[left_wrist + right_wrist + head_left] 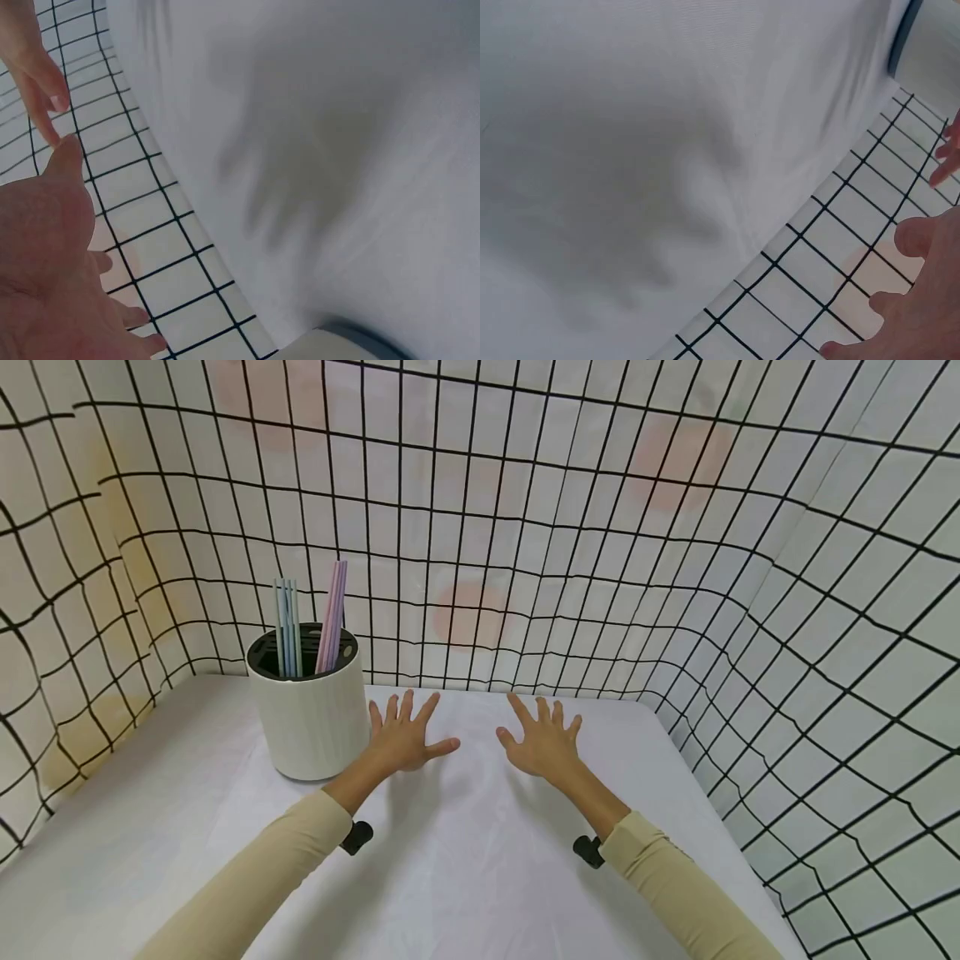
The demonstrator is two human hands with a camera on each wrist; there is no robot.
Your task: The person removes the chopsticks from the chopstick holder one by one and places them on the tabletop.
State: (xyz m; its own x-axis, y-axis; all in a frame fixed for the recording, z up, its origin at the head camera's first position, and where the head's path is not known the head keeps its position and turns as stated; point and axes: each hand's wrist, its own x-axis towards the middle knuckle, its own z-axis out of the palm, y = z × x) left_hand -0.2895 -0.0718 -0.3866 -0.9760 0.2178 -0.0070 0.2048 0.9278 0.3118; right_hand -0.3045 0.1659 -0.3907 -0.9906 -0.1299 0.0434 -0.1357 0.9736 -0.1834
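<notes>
My left hand (401, 742) hovers over the white table, fingers spread, just right of a white ribbed holder (311, 727) with a black slotted top. My right hand (546, 745) is likewise spread over the table, to the right of the left one, thumbs toward each other. Neither hand holds anything. In the holder stand thin blue and green sticks (287, 631) on the left and pink and purple sticks (332, 618) on the right. The left wrist view shows the left palm (45, 262) beside its shadow on the cloth; the right wrist view shows the right hand (922, 300) similarly.
A black wire grid (472, 518) backed by white cloth with faint coloured spots encloses the back and both sides. White cloth covers the table (480, 877). Small black devices (357, 837) sit at both wrists, by the beige sleeves (262, 868).
</notes>
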